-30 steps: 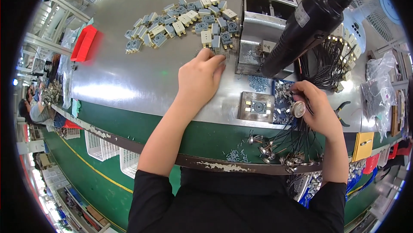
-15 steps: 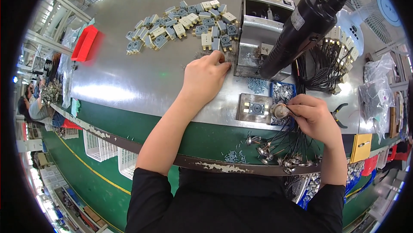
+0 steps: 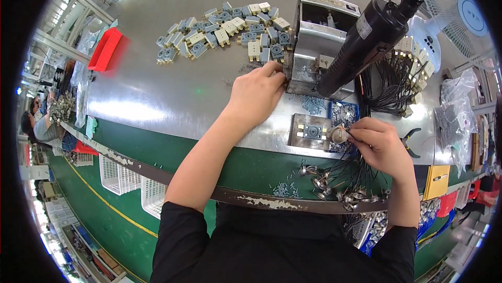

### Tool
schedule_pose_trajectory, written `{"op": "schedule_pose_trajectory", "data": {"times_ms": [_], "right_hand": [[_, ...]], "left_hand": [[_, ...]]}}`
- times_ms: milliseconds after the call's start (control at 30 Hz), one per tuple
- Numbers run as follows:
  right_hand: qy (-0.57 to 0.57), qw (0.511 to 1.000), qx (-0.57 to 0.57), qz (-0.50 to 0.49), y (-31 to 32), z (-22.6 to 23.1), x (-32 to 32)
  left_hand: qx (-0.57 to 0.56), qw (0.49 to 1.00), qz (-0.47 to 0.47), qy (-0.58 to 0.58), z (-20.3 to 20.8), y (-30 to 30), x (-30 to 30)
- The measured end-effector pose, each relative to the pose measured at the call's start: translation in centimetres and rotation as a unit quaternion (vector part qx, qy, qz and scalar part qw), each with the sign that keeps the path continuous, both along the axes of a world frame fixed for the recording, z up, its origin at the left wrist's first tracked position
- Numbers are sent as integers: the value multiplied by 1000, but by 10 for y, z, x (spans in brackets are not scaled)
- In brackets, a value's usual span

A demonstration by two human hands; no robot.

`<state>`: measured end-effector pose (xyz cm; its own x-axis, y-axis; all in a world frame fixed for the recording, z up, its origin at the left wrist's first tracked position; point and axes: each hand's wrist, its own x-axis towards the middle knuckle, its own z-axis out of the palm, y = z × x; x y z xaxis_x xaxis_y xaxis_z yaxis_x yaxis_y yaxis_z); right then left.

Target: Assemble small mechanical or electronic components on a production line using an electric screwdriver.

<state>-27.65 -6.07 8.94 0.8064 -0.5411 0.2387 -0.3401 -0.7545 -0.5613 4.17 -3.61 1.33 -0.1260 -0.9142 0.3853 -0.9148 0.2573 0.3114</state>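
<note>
My right hand (image 3: 386, 147) pinches a round metal part (image 3: 339, 135) with a dark wire, close to its edge. That part is over a blue tray (image 3: 351, 106) of small metal pieces, just right of a metal fixture block (image 3: 297, 139). Seated in the block is a grey connector housing (image 3: 313, 132) with brass tabs. My left hand (image 3: 257, 93) has its fingertips drawn together at the foot of the metal machine (image 3: 308, 76), beside a scatter of small thin dark pieces (image 3: 248, 67). Whatever those fingers hold is hidden.
Grey and cream connector housings (image 3: 222, 35) lie heaped at the back. A black cylindrical tool (image 3: 361, 42) leans over the machine. Blue screws (image 3: 312, 104) sit by the fixture. Wired round metal parts (image 3: 321, 182) line the front edge. Green-handled pliers (image 3: 411, 143) and a red bin (image 3: 105, 49) flank the work.
My left hand has shifted slightly right, toward the machine, with its fingers closer together. The right hand stays at nearly the same place with the round metal part.
</note>
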Motion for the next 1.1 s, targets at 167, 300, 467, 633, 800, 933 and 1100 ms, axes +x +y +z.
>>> {"op": "schedule_pose_trajectory", "data": {"times_ms": [167,300,467,633,800,933,1100], "right_hand": [[-39,995,95,21,2,10,5],[-54,991,118,27,-3,8,3],[-35,994,104,16,-6,3,8],[-41,990,134,35,-9,5,9],[-85,974,202,53,-15,2,0],[-85,964,246,61,-10,1,1],[-92,963,249,45,-7,0,-8]], "left_hand": [[-9,999,-31,38,0,6,6],[117,947,-18,299,21,25,5],[150,753,-74,637,18,37,-4],[202,733,-78,645,5,34,-14],[150,770,-27,620,-4,30,-11],[121,786,0,607,-7,29,-6],[-66,950,-38,304,22,8,-16]]}}
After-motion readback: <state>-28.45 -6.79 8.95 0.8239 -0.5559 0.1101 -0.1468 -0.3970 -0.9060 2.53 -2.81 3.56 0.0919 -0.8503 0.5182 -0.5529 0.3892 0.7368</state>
